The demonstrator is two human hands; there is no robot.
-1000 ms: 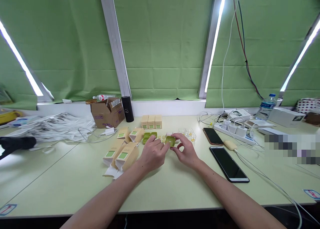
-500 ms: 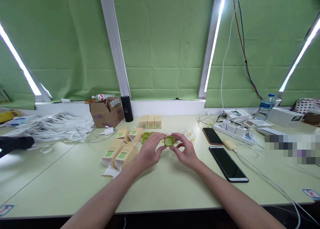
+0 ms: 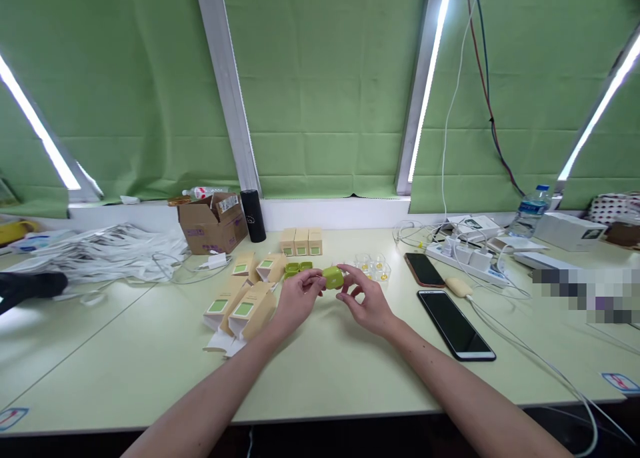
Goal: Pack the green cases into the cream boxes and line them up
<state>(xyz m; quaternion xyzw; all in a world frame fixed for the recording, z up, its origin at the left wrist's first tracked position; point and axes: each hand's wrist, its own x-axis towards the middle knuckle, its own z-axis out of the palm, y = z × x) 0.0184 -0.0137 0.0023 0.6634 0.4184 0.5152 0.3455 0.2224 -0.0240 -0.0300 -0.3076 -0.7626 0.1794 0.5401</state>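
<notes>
A small green plastic container [image 3: 333,278] is held just above the table, its rounded outer side toward me. My left hand [image 3: 296,301] pinches its left end between thumb and fingers. At its right end, the fingers of my right hand [image 3: 369,303] curl against the edge, with the thumb lower down and apart from it. Behind my left hand sit several similar green containers [image 3: 299,267], partly hidden. Clear plastic cups [image 3: 373,267] with yellow bits inside stand beyond my right hand.
Opened kraft boxes [image 3: 253,310] lie to the left; three upright kraft boxes [image 3: 301,242] stand behind. A cardboard box [image 3: 213,223] and black tumbler [image 3: 253,216] are farther back. Two phones [image 3: 456,325], a power strip [image 3: 467,263] and cables are on the right, white straps [image 3: 120,255] far left.
The green container has turned from showing its hollow inside to showing its outer side. My left hand has shifted its grip to the left end, and my right thumb has come away.
</notes>
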